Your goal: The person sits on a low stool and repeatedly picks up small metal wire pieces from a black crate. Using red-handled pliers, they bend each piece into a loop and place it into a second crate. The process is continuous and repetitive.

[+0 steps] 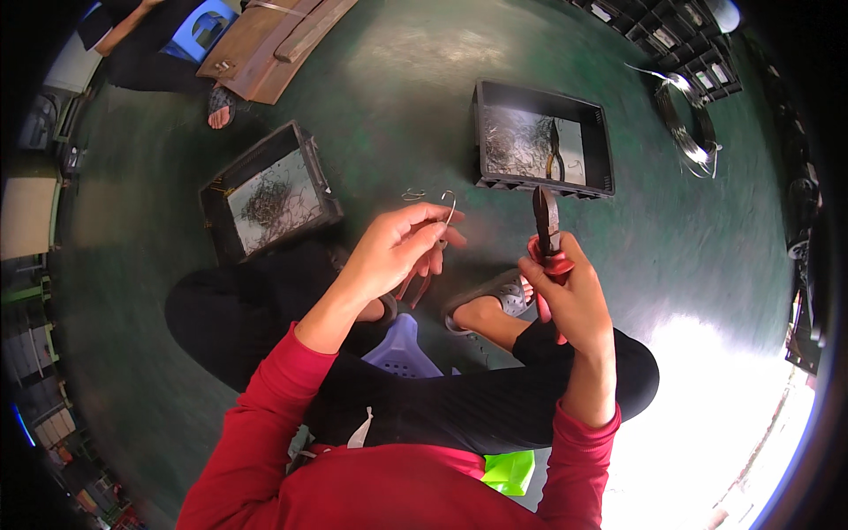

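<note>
My left hand (402, 247) pinches a bent metal wire hook (451, 208) between thumb and fingers, its curved end sticking up. Below that hand shows something reddish-brown and narrow (415, 290); I cannot tell what it is. In my right hand (574, 296) is a pair of pliers (548, 234) with red handles, the dark jaws pointing away from me and apart from the hook. Another small bent wire (413, 194) shows just beyond my left hand. Two black crates lie ahead: the left crate (311, 152) and the right crate (609, 150) both hold piles of small wire pieces.
Pliers with yellow handles (556, 159) lie in the right crate. A wire coil (685, 132) rests on the floor at right, near stacked black crates (698, 53). A purple plastic stool (399, 349) stands between my legs. At far left, a person sits beside wooden boards (265, 53).
</note>
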A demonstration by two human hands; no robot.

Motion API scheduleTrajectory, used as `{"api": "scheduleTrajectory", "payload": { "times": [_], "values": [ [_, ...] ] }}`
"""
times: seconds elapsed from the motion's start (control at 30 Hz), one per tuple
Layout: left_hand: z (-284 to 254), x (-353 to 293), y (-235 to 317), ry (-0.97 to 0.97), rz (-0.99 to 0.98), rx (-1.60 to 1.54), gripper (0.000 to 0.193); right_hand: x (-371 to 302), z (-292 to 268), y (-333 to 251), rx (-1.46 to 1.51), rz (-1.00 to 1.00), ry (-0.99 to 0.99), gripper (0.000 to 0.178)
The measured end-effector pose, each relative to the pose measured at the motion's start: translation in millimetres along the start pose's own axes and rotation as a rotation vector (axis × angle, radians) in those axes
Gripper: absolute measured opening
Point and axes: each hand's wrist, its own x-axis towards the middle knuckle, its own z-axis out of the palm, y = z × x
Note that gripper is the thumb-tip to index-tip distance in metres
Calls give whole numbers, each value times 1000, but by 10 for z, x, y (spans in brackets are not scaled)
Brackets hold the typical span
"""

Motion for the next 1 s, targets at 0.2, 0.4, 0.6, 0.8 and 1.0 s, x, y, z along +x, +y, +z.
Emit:
{"api": "scheduleTrajectory", "payload": {
  "times": [0.2, 0.4, 0.6, 0.8, 1.0],
  "values": [
    [177, 1111, -55, -44, 123, 282, 32, -4, -176, -5, 1, -113, 145, 23],
    [61, 2425, -331, 52, 304, 927, 31, 23, -364, 70, 42, 86, 229, 26],
    [-792, 2278, -1566, 194, 135, 888, 13, 161, -384, 150, 31, 136, 267, 27],
    [-1174, 1822, -2429, 158, 40, 1053, 10, 292, -311, 88, -27, 221, 236, 32],
    [-1061, 1818, -2563, 215, 122, 1218, 12, 408, -200, 68, -51, 186, 189, 33]
  ]
}}
